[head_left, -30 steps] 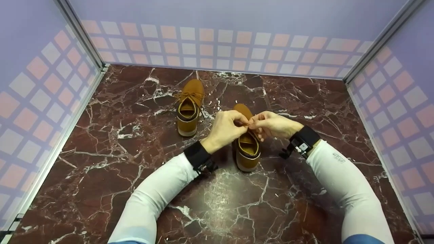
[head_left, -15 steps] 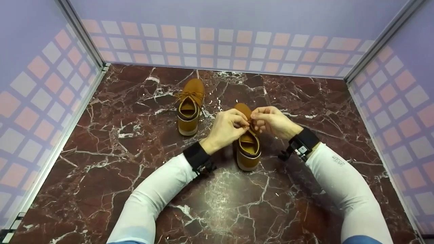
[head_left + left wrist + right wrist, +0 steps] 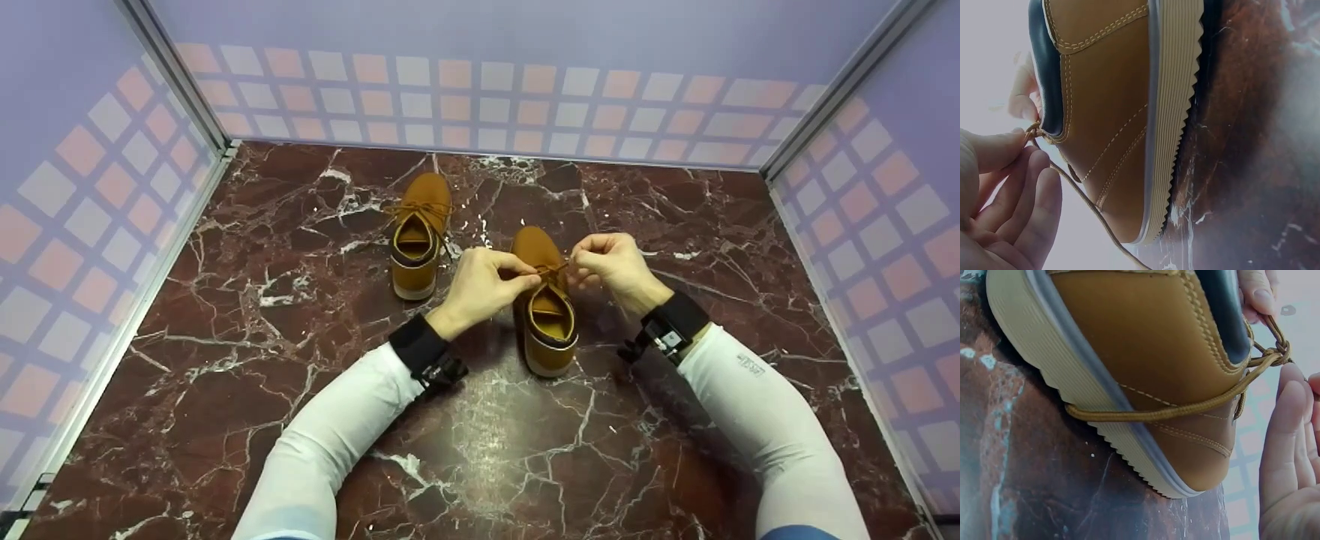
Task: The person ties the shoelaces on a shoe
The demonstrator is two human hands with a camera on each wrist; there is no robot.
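A tan lace-up shoe [image 3: 549, 355] stands upright on the floor between my hands, toe pointing away. Over its tongue the brown shoelace [image 3: 1176, 413] forms a knot with a loop. From the left side, my left hand [image 3: 481, 285] pinches the lace by the knot between thumb and forefinger. My right hand [image 3: 616, 271] is off the shoe's right side and pinches another part of the lace, drawn out from the knot. One lace strand hangs down the shoe's side onto the sole in the right wrist view. The matching shoe [image 3: 415, 279] stands further left, its lace tied in a bow.
Dark red marbled flooring [image 3: 480, 450] lies under both shoes. A lilac panel with pink and white squares [image 3: 495, 75] closes off the back, and similar panels rise at left and right. Black straps with small cameras [image 3: 671, 330] circle both wrists.
My hands were close together over the knot and have drawn apart, the right one outward to the right and the left one slightly left. The lace between them now shows. Both shoes stay put.
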